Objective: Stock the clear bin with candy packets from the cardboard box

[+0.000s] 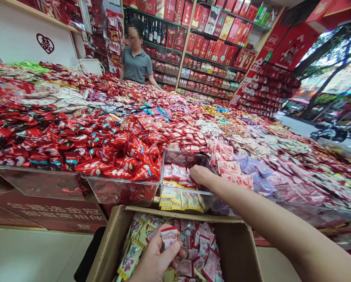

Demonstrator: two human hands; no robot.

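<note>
My left hand (pixel 162 252) is closed on a small wrapped candy (pixel 169 236), white and pink with red ends, held between thumb and fingers above an open cardboard box (pixel 106 246). Loose wrapped candies (pixel 203 246) with red or yellow ends fill that box. My right hand (pixel 201 175) reaches into a clear plastic bin (pixel 189 156), its fingers curled down beside a row of red-and-white candies (pixel 175 171). What those fingers hold, if anything, is hidden. Yellow-and-white candies (pixel 181 199) lie at the front of the bin.
Left of the bin, red shiny packets (pixel 134 156) are heaped; pink packets (pixel 235 172) and purple packets (pixel 259 176) lie to its right. A person (pixel 137 62) stands behind the wide candy display. Shelves (pixel 189 35) of red boxes and bottles line the back wall.
</note>
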